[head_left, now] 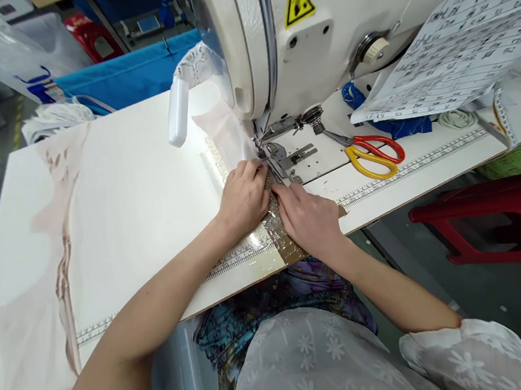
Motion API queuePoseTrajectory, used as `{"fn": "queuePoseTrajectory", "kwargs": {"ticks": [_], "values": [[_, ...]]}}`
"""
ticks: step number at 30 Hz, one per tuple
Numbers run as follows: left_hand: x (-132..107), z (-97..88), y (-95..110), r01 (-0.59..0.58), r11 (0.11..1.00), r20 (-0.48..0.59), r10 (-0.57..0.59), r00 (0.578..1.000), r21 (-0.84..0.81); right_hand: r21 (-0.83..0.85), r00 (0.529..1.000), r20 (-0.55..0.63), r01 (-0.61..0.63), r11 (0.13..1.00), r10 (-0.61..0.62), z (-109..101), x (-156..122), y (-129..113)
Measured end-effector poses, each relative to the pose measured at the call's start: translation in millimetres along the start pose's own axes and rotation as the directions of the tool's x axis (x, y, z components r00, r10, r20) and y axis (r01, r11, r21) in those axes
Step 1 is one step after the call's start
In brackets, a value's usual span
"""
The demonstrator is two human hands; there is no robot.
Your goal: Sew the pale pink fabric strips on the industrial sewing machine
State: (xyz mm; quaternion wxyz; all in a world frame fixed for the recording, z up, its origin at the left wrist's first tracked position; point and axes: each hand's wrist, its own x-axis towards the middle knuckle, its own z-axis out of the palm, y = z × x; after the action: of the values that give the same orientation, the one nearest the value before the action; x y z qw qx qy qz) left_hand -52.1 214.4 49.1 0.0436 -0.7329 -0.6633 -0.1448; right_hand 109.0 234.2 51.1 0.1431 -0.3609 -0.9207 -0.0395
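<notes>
Apparently, the pale pink cloth (223, 130) lies on the table (146, 170) beside the needle area of the sewing machine (353, 11), its visible length slanting from the hands toward the far left. The left hand (246, 193) bends its fingers over the near end; the right hand (309, 218) curls close by. Knuckles hide the contact, so I cannot tell whether either pinches cloth. Scissors (354, 144) lie rightward, blades toward the machine; another pinkish cloth (65, 259) spreads well left.
</notes>
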Motion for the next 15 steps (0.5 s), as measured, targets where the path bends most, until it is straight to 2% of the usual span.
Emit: {"fn": "queuePoseTrajectory", "kwargs": {"ticks": [6,9,13,15], "values": [[3.3,0.7,-8.3,-0.009,0.999,-0.027,0.008,1.0,-0.043,-0.001,1.0,0.012,-0.017,1.0,0.017,-0.9,3.4,-3.8],[3.1,-0.5,-11.5,-0.013,0.999,-0.038,0.011,0.999,-0.045,0.202,0.998,-0.058,0.007,0.979,0.005,-8.0,-8.2,2.3],[0.3,1.9,-17.5,-0.005,0.998,-0.069,0.001,0.998,-0.059,0.485,0.99,-0.128,0.017,0.874,0.052,-20.2,-53.5,27.5],[-0.2,4.3,-19.2,-0.022,0.997,-0.089,0.014,0.996,-0.08,0.7,0.979,-0.107,-0.051,0.713,0.176,-20.7,-85.1,45.2]]}}
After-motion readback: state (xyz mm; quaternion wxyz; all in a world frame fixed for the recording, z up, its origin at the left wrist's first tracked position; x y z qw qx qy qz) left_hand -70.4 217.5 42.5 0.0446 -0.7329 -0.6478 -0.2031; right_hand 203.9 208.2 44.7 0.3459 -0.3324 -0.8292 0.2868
